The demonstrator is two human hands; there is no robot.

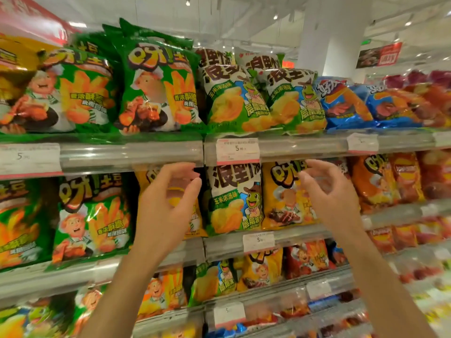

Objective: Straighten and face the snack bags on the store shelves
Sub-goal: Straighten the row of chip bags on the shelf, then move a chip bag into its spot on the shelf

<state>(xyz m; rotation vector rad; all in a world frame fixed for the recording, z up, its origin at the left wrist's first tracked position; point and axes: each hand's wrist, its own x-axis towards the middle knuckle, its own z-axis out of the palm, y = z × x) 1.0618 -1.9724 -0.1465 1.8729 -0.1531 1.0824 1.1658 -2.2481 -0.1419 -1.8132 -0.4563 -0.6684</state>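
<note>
Clear plastic shelf rail (131,154) | glossy crinkled bags (234,198) | left hand (166,206), right hand (329,198) loosely curled

Top shelf: glossy green snack bags (156,89) with orange fries and a white-hatted cartoon chef; white-and-green snack bags (234,98) with yellow chips and a green cartoon frog; shiny blue snack bags (341,103) with orange print. Second shelf: yellow snack bags (285,196) with bold black-outlined lettering; orange snack bags (373,181); red snack bags (407,176). White paper price tags (237,150) edged pink-red below.
</note>
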